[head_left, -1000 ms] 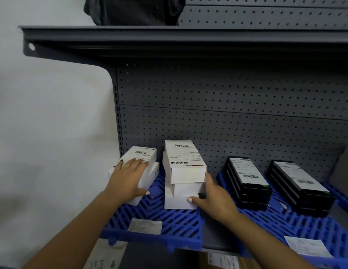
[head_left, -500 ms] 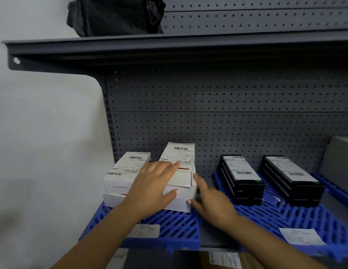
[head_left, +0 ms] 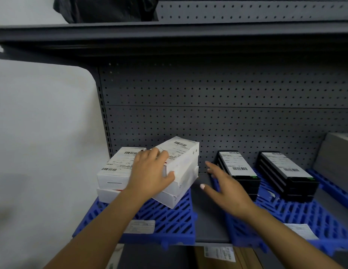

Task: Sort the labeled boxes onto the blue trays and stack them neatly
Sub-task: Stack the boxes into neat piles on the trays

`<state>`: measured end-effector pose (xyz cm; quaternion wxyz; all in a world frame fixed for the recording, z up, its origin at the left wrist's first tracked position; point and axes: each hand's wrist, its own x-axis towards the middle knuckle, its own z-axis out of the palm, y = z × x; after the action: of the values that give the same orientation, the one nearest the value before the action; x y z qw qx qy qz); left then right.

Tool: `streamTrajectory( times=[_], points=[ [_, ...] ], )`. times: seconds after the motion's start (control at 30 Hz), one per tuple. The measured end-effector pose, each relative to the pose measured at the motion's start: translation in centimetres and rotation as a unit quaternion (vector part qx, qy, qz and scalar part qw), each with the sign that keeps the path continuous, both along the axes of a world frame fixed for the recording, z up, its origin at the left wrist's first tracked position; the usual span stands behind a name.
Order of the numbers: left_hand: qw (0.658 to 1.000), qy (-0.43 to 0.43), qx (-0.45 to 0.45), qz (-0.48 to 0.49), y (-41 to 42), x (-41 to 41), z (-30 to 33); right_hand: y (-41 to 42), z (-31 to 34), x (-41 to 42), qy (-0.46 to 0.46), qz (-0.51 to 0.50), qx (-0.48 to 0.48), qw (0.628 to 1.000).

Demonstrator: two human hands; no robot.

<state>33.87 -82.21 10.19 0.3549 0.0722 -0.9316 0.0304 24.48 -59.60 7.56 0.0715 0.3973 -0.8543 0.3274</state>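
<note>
While the left hand [head_left: 149,171] lies across the right-hand stack of white boxes [head_left: 180,167], its fingers spread over the labelled top face and its thumb pressed against the near end, the stack sits skewed, its near end swung toward the lower centre of the frame. That stack rests on the left blue tray [head_left: 169,220] in the lower centre-left of the frame. Just beside it on the left, touching or nearly so, a second stack of white boxes [head_left: 114,171] rests on the same tray, barcode labels facing up. A paper label [head_left: 142,226] lies flat on the tray's near portion.

The right hand [head_left: 225,189] is in mid-frame over the gap between the two trays, fingers apart and extended, gripping nothing; whether it touches the shelf surface [head_left: 208,220] cannot be determined. Its fingertips point toward the nearer stack of black boxes [head_left: 237,171].

On the right blue tray [head_left: 285,214], in the lower right of the frame, two stacks of black boxes stand side by side but apart: the nearer stack and a second stack of black boxes [head_left: 285,175] to its right. Both carry white barcode labels on top. A paper slip [head_left: 301,230] lies on the tray's near edge.

A grey perforated back panel [head_left: 227,113] fills the centre of the frame. A dark bag [head_left: 107,8] sits on the upper shelf at the top left.
</note>
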Motion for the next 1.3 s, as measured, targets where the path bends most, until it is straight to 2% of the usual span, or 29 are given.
streamTrajectory(
  times=[0.1,0.2,0.3,0.4,0.53,0.7,0.83,1.07,1.2,1.3],
  points=[
    [1.000,-0.012,0.005,-0.008,-0.9,0.2,-0.1,0.1,0.7,-0.5,0.008,-0.008,0.024,1.000],
    [0.997,-0.042,-0.047,0.052,0.3,0.3,-0.3,-0.6,1.3,-1.1,-0.003,-0.017,0.029,0.999],
    [0.991,-0.083,-0.056,0.091,1.4,0.3,-0.7,-1.3,1.8,-1.7,-0.014,-0.026,0.032,0.999],
    [0.995,-0.082,-0.023,0.045,0.9,0.4,-0.5,-1.9,2.2,-2.3,-0.012,-0.022,0.042,0.999],
    [0.992,-0.098,0.067,-0.044,-1.4,1.2,-0.3,-2.1,3.2,-3.2,-0.008,-0.015,0.036,0.999],
    [0.981,-0.158,0.084,-0.070,-3.8,1.8,0.5,-1.6,3.9,-4.0,0.001,-0.021,0.065,0.998],
    [0.987,-0.137,0.052,-0.070,-4.5,1.5,0.3,-1.1,3.7,-3.8,0.005,-0.003,0.082,0.997],
    [0.985,-0.141,-0.093,0.044,-2.7,0.1,1.1,-0.4,3.5,-2.0,0.057,0.025,0.031,0.998],
    [0.987,-0.119,-0.062,0.085,-2.3,-0.4,0.6,0.0,3.1,-0.9,0.106,0.061,0.003,0.993],
    [0.996,-0.077,-0.018,0.034,-0.7,0.1,0.3,0.0,3.0,0.1,0.132,0.084,0.002,0.988]
  ],
)
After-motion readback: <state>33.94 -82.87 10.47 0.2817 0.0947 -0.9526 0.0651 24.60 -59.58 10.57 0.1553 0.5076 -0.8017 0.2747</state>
